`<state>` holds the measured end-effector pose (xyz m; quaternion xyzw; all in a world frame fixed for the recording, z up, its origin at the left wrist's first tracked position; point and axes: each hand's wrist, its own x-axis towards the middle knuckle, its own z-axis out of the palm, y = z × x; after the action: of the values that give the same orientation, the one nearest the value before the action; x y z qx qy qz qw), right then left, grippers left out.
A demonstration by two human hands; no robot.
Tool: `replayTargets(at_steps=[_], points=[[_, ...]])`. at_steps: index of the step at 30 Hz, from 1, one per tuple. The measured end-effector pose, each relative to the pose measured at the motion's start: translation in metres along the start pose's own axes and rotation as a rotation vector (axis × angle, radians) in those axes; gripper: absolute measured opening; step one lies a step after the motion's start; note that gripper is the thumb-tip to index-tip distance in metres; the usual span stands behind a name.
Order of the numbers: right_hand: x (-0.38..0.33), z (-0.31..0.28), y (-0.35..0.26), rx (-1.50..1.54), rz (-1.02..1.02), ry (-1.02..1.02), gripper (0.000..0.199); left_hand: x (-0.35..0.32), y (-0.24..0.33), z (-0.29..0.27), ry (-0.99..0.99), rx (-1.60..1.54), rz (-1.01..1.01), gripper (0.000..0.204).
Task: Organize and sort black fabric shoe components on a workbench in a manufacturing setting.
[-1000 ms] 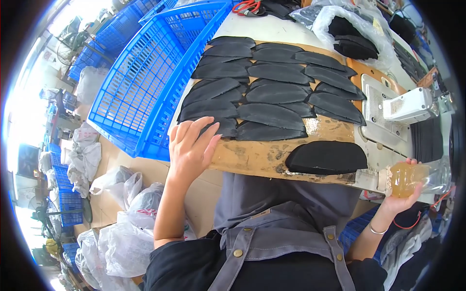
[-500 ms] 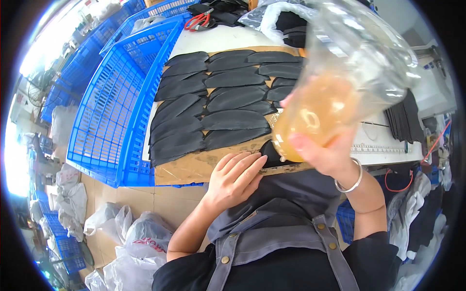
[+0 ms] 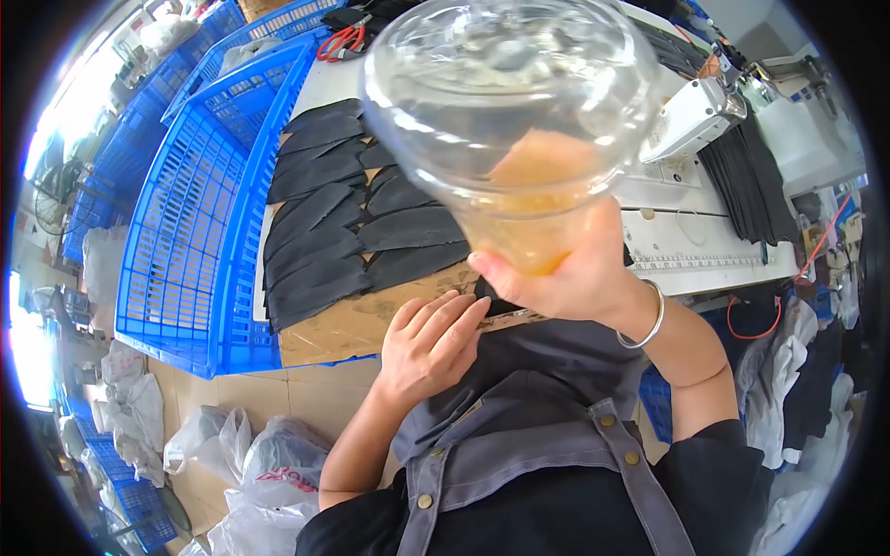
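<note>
My right hand (image 3: 584, 278) grips a clear plastic bottle (image 3: 505, 120) holding some amber liquid. The bottle's broad rounded end is up toward me, and its narrower end sits in my fingers. My left hand (image 3: 431, 347) lies with its fingers stretched over the near edge of a brown cardboard sheet (image 3: 343, 320). Its fingertips touch a small black piece (image 3: 499, 304), mostly hidden below the bottle. Thin, leaf-shaped black pieces (image 3: 413, 234) lie overlapping in rows on the cardboard. The bottle covers the right part of these rows.
A blue plastic basket (image 3: 236, 218) stands left of the cardboard. Red-handled scissors (image 3: 343, 42) lie at the back of the white table (image 3: 672, 241). A white sewing machine (image 3: 695, 116) and a stack of black strips (image 3: 751, 181) are at the right. Plastic bags (image 3: 278, 463) sit on the floor.
The bottle has moved left and up toward me, its broad end now turned to face me. My left hand stays on the cardboard edge. The whole view has shifted slightly.
</note>
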<state>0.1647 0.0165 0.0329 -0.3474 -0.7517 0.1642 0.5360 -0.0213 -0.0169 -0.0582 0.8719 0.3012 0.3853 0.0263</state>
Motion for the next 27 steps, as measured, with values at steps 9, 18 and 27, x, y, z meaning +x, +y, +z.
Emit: replayTargets(at_steps=[9, 18, 27], points=[[-0.053, -0.069, 0.015, -0.161, 0.177, 0.214, 0.060, -0.003, -0.002, 0.002, -0.002, 0.025, -0.008, 0.043], [-0.056, -0.089, -0.007, -0.055, 0.114, 0.583, 0.061, 0.003, 0.001, 0.001, -0.004, 0.016, -0.007, 0.042], [-0.019, 0.010, -0.017, 0.079, 0.137, 0.085, 0.075, 0.004, 0.002, -0.001, 0.014, 0.037, 0.023, 0.031]])
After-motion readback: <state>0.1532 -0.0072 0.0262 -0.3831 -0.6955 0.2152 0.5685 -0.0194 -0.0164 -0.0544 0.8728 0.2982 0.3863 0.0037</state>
